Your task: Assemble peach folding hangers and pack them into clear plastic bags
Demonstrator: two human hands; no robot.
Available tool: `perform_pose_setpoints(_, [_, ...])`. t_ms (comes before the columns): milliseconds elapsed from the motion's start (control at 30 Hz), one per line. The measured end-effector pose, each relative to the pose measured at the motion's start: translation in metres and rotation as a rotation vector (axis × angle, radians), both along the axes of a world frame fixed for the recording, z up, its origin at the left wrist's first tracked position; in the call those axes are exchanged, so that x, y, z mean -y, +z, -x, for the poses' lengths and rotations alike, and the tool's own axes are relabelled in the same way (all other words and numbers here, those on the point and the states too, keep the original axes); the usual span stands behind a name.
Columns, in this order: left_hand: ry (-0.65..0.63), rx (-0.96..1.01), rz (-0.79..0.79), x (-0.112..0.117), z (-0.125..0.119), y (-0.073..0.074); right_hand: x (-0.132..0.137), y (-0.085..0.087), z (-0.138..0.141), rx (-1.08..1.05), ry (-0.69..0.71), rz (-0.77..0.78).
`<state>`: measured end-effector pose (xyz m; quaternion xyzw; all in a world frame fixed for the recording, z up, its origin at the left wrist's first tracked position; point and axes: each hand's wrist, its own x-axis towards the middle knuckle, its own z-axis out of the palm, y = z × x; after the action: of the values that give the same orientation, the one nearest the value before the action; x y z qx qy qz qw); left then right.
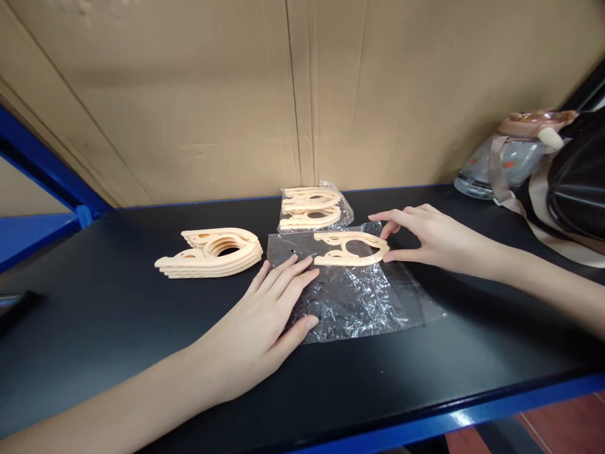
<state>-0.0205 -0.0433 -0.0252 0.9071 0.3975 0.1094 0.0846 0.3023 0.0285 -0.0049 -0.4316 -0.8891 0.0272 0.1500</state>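
A clear, crinkled plastic bag (359, 296) lies flat on the black tabletop (118, 315). My left hand (265, 315) rests flat on the bag's left edge, fingers stretched out. A single peach plastic folding hanger (350, 248) lies on the bag's far end. My right hand (428, 236) touches the hanger's right tip with thumb and fingertips, fingers loosely apart. To the left sits a loose stack of the same hangers (212, 252). Behind the bag lies a packed bag of hangers (312, 208).
A cardboard wall (283, 94) backs the table. At the right stand a clear water bottle with a pink lid (510, 154) and a black bag (576, 183). A blue frame edges the table front (472, 413) and left side.
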Motion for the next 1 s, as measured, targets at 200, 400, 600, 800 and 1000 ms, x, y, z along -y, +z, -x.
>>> perform_pose_setpoints(200, [-0.001, -0.006, -0.013, -0.001, 0.001, -0.002, 0.000, -0.008, 0.016, -0.133, -0.003, 0.049])
perform_pose_setpoints(400, [-0.001, -0.051, -0.007, 0.000, 0.001, -0.001, 0.008, -0.013, 0.032, -0.241, -0.067, 0.084])
perform_pose_setpoints(600, [-0.004, -0.019, -0.028, 0.001, -0.001, 0.000, 0.008, -0.013, 0.044, -0.240, -0.079, 0.107])
perform_pose_setpoints(800, [-0.033, -0.017, -0.024, 0.000, 0.001, -0.001, 0.007, -0.015, 0.049, -0.233, -0.055, 0.080])
perform_pose_setpoints(1000, [-0.108, -0.079, -0.055, 0.003, 0.002, 0.001, 0.020, -0.021, 0.039, -0.231, -0.055, 0.019])
